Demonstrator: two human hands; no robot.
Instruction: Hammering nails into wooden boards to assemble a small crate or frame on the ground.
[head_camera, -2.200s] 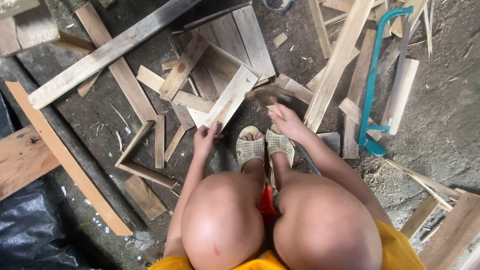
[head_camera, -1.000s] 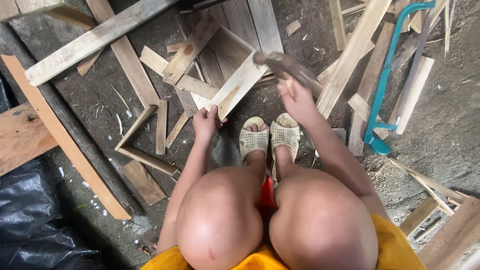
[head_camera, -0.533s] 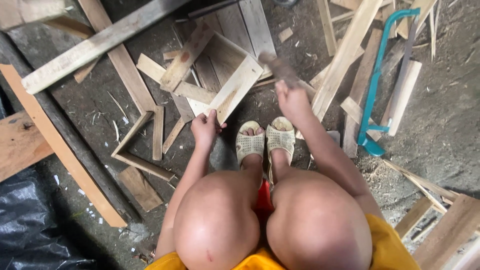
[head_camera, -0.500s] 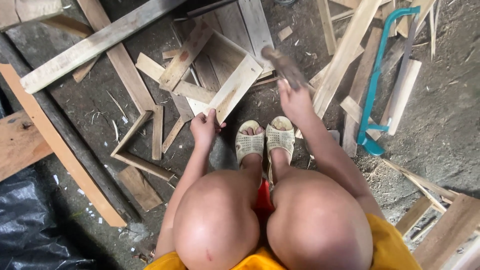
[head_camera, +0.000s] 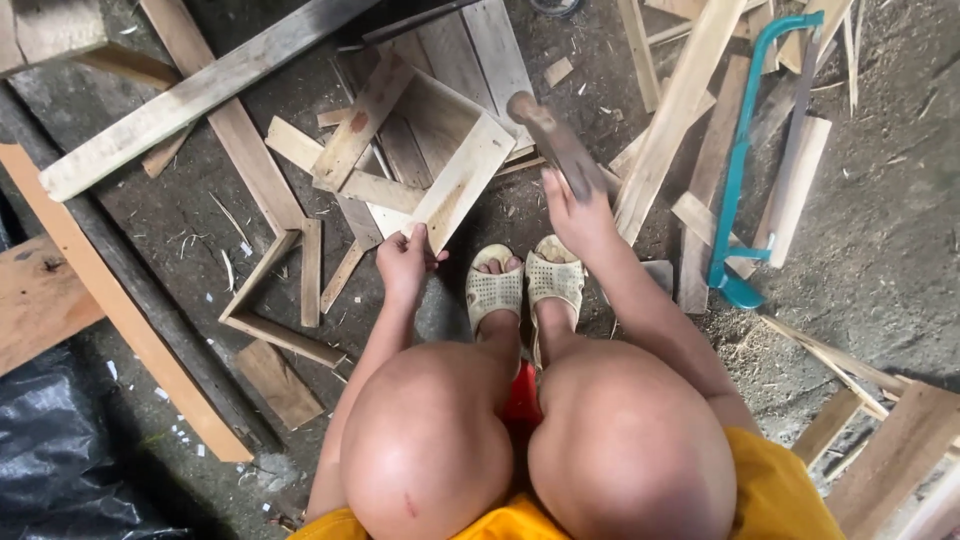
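Note:
I squat over a small open box of wooden slats (head_camera: 420, 130) lying on the ground. My left hand (head_camera: 404, 262) grips the near end of its pale side board (head_camera: 458, 183). My right hand (head_camera: 578, 216) is shut on the wooden handle of a hammer (head_camera: 553, 142), whose head hangs over the box's far right corner. My feet in pale perforated sandals (head_camera: 522, 285) rest just below the box, between my hands.
Loose planks and offcuts lie all around. A teal-framed hand saw (head_camera: 745, 160) lies to the right. A long plank (head_camera: 672, 110) runs diagonally beside my right hand. A triangular wooden frame (head_camera: 275, 300) and an orange-edged board (head_camera: 110, 300) lie left; black plastic sheet (head_camera: 60, 450) sits bottom left.
My right hand has swung the hammer up and down beside the box's right corner. My left hand has kept its hold on the side board. The view shifted slightly.

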